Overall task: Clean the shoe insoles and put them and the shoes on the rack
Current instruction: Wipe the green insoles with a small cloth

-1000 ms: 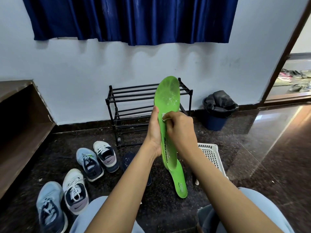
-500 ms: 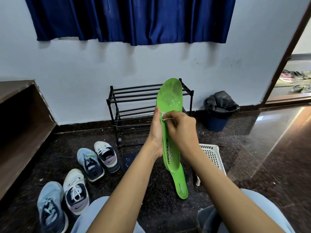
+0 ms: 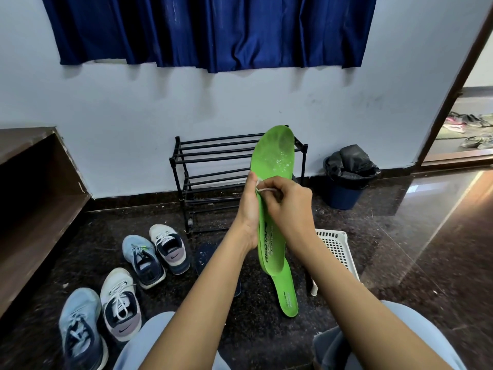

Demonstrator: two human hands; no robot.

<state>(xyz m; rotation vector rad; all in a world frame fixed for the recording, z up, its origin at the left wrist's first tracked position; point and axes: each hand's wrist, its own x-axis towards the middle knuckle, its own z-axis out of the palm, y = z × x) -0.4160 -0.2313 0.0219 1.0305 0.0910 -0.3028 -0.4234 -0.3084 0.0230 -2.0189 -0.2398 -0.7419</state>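
A dark polished floor (image 3: 400, 263) under a white wall and blue curtain (image 3: 208, 30). At the centre of the frame we hold a green insole (image 3: 273, 158) upright in front of the black rack (image 3: 213, 166), whose shelves are bare where we can see them.

Our left hand (image 3: 249, 209) grips the insole's left edge at mid-length, fingers curled behind it. Our right hand (image 3: 289, 201) pinches a small white wipe (image 3: 262, 189) between thumb and curled fingers and presses it to the insole's face. White flecks dot the toe end above the wipe.

A second green insole (image 3: 286, 297) lies on the floor below, with a dark insole (image 3: 204, 256) just to its left. Four shoes (image 3: 144, 257) stand at lower left, a white basket (image 3: 336, 244) at right and a lined bin (image 3: 346, 177) by the wall.

In our judgement, the risk is the thin insole flexing under the wipe's pressure, since only its middle is braced. The toe could bend away and leave the flecks behind, or shed them onto the shoes below. The small wipe could also slip from the pinch.

Against the frame half a second ago little differs. The wipe sits at much the same band of the insole, and the flecks remain.
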